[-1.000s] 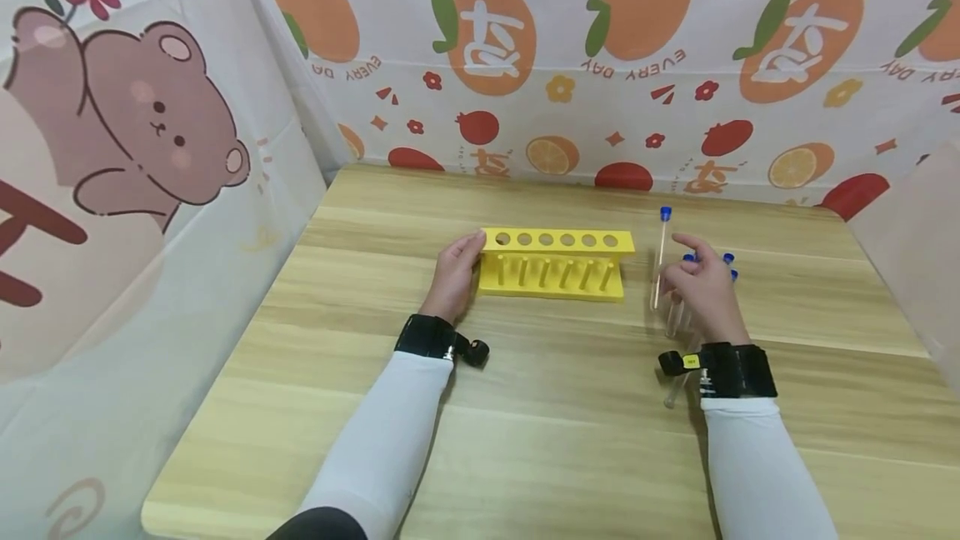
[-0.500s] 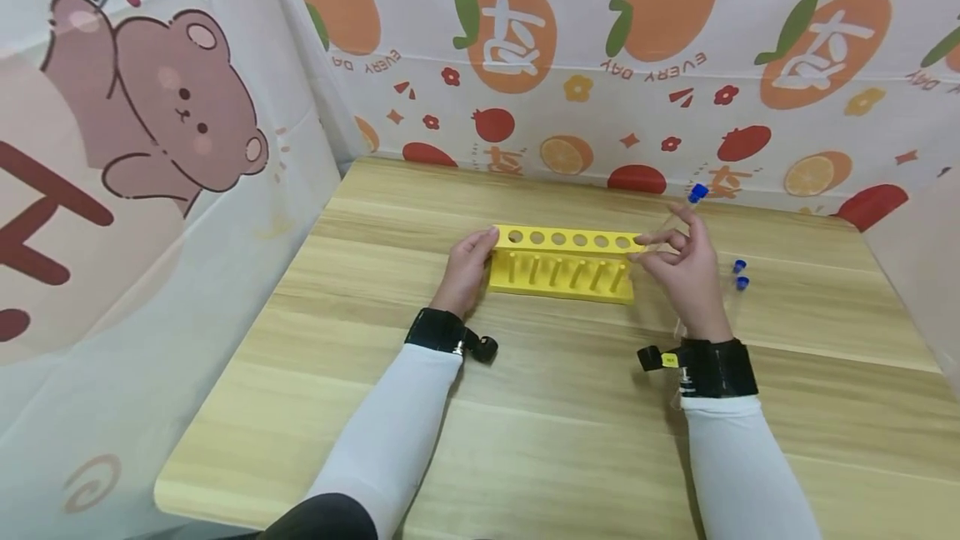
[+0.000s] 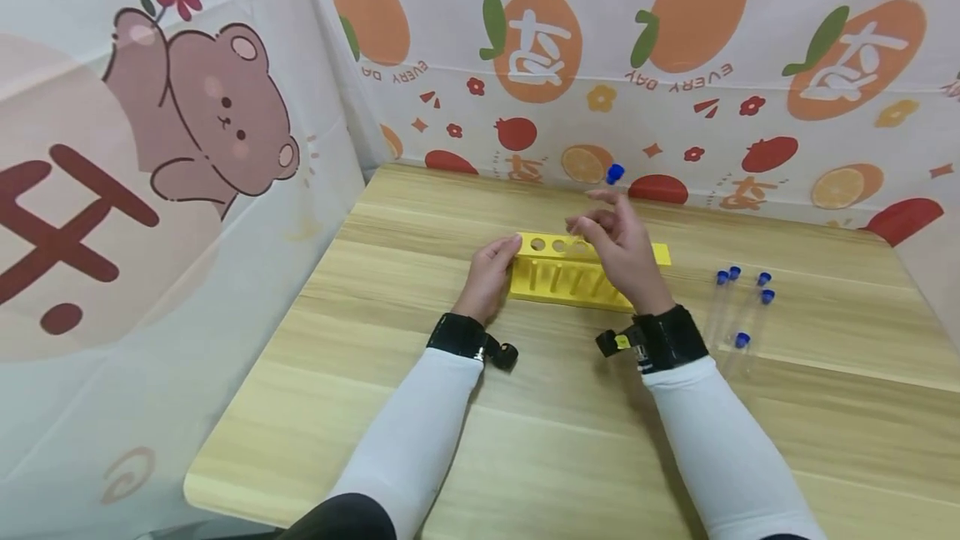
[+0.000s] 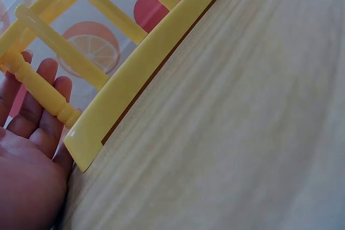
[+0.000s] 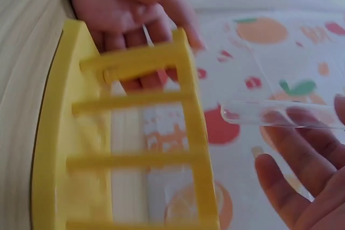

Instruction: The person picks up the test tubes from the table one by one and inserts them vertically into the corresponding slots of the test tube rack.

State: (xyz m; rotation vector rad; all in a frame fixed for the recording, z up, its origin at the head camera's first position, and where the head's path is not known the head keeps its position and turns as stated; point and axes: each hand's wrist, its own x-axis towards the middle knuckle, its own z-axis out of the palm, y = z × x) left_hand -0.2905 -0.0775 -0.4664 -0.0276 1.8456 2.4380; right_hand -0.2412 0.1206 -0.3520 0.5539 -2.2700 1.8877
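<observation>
While the left hand [image 3: 485,280] holds the left end of the yellow rack [image 3: 543,287], the right hand [image 3: 621,255] has one clear test tube [image 5: 250,113] between its thumb and its fingers, above this rack. The relation that seems to me most important is between the closed bottom of the tube and the upper strip with the holes: in the right wrist view, the bottom points to this strip but is apart from it. As for the long axis, the tube leans in the head view, with its blue cap [image 3: 615,174] toward the far edge of the counter [image 3: 480,448] and its bottom toward the rack. Above which hole it is, I cannot tell, because the right hand covers a part of the strip.

The right hand, which is the nearer one to the tube, reaches over the rack from the right side; its fingers are only lightly bent and the pinch looks narrow. The left hand has its thumb at the end of the strip and its fingers loosely curved behind the end post. The rack stands upright, almost parallel to the counter's far edge. Five other tubes [image 3: 764,279] lie well apart from it, toward the right edge.
</observation>
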